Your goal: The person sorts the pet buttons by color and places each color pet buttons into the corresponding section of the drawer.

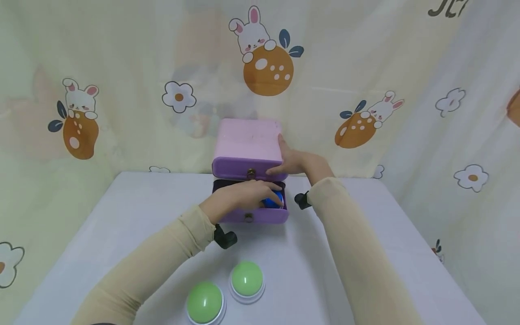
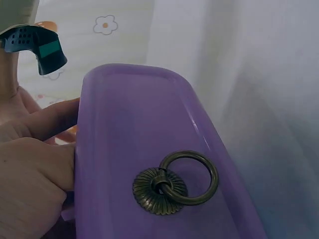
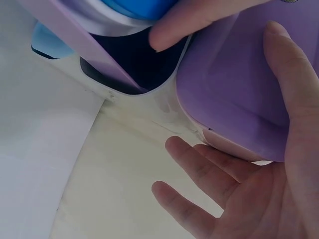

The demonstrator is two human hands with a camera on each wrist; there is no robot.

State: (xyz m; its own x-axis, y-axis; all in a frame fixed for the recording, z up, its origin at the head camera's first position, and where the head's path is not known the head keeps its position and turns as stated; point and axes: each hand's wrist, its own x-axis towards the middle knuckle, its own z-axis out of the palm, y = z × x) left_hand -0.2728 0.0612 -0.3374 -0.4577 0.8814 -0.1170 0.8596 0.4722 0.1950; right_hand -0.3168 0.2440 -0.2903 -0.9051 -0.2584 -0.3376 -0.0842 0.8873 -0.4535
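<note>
A pink and purple two-drawer box (image 1: pixel 249 137) stands against the curtain, its lower drawer (image 1: pixel 268 217) pulled out. My left hand (image 1: pixel 243 194) reaches down into that drawer and holds a blue-domed round thing with a white base (image 1: pixel 273 200); much of its grip is hidden. In the right wrist view, one left fingertip lies beside the blue dome (image 3: pixel 142 7). My right hand (image 1: pixel 294 160) rests at the upper drawer's right corner, thumb on the purple front (image 3: pixel 234 89), other fingers spread along the side. A brass ring pull (image 2: pixel 174 184) hangs on the upper front in the left wrist view.
Two green-domed round things with white bases, one nearer (image 1: pixel 205 302) and one farther (image 1: pixel 247 282), sit on the white table (image 1: pixel 162 216) in front of the box. A patterned curtain (image 1: pixel 134 54) hangs behind. A light blue shape (image 3: pixel 50 42) shows beside the drawer; its kind is unclear.
</note>
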